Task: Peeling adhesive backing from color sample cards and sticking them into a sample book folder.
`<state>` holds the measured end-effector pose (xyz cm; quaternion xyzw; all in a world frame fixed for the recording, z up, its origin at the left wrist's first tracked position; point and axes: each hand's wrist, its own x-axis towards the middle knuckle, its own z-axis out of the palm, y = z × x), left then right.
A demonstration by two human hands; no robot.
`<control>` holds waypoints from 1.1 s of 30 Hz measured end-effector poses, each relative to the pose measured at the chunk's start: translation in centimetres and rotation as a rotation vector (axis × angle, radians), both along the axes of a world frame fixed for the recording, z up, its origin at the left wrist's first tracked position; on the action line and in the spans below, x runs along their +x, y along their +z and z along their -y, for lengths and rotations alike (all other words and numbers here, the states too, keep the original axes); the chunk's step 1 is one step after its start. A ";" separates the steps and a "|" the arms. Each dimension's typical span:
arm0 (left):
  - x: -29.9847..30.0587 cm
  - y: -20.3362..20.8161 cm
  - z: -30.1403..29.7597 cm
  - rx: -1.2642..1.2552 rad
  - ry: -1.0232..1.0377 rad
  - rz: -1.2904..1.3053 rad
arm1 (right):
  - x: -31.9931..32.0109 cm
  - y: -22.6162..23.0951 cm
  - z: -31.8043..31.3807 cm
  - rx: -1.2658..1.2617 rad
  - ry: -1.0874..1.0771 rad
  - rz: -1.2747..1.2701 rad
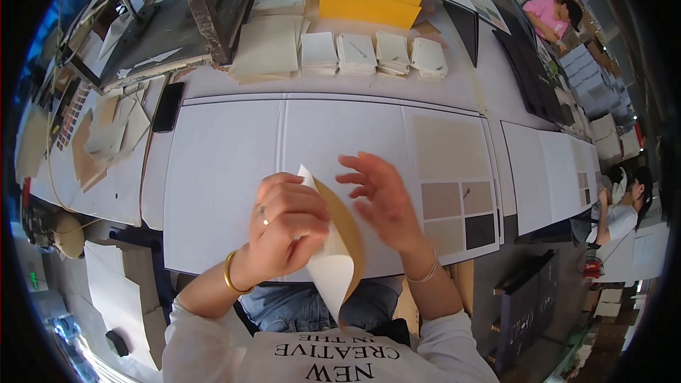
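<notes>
My left hand (pixel 287 223) is closed around the edge of a curled sheet (pixel 333 266), white on one face and tan on the other. The sheet hangs over the front edge of the table, toward my lap. To its right, my right hand (pixel 383 198) is raised with fingers apart and holds nothing. Beneath both hands lies a large white folded board (pixel 220 170) with crease lines. On its right panel are sample swatches: a wide beige one (pixel 450 145) on top, smaller brown and beige ones below, and a dark one (pixel 480 231) at the lower corner.
Behind the board stand several stacks of small white cards (pixel 356 54), larger cream sheets (pixel 266 50) and a yellow folder (pixel 369 3). A black phone (pixel 169 107) lies at left, near loose paper scraps (pixel 113 128). Another open board (pixel 546 170) is at right, with a person (pixel 624 206) beyond.
</notes>
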<state>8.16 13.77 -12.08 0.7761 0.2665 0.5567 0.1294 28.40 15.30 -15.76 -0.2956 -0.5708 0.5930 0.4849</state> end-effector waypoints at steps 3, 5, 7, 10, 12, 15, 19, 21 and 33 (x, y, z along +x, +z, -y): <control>0.8 -0.7 -0.1 -0.041 -0.020 0.011 | -1.5 1.0 -0.3 0.392 0.050 0.030; 0.8 -1.0 0.1 -0.056 -0.020 0.015 | -0.9 0.2 -1.3 0.504 0.080 0.052; 0.5 -1.5 0.2 -0.098 0.041 0.160 | -1.0 0.3 -1.1 0.510 0.056 0.045; 0.3 -2.3 0.0 -0.203 0.039 0.515 | -1.4 -0.5 -0.6 0.137 0.049 -0.423; 0.3 -1.2 -0.9 -0.225 0.100 0.572 | 0.3 -3.4 0.0 -0.056 -0.321 -0.365; -2.2 -1.3 -1.2 -0.312 0.209 0.615 | 1.1 -3.6 -0.9 -0.116 -0.339 -0.571; -5.1 -2.1 -1.4 -0.303 0.284 0.508 | 3.6 -2.6 0.1 -0.142 -0.520 -0.420; -6.2 -2.0 -1.3 -0.288 0.313 0.415 | 5.8 -3.1 0.0 -0.174 -0.454 -0.377; -7.0 -1.6 0.9 -0.189 0.148 0.224 | 4.5 0.8 2.4 -0.230 -0.347 -0.093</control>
